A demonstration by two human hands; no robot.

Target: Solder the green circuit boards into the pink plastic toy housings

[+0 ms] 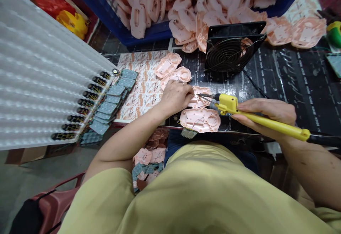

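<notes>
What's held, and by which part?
The right hand grips a yellow soldering iron by its handle; the left hand pinches at a pink plastic shell, hold unclear.

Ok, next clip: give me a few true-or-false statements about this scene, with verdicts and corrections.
The right hand grips a yellow soldering iron. True.
The left hand holds a pair of pliers. False: its fingertips are at a pink plastic shell, beside the iron's tip.
A black caged fan stands beyond the hands. True.
The blue crate is full of circuit boards. False: it holds pink plastic shells.
</notes>
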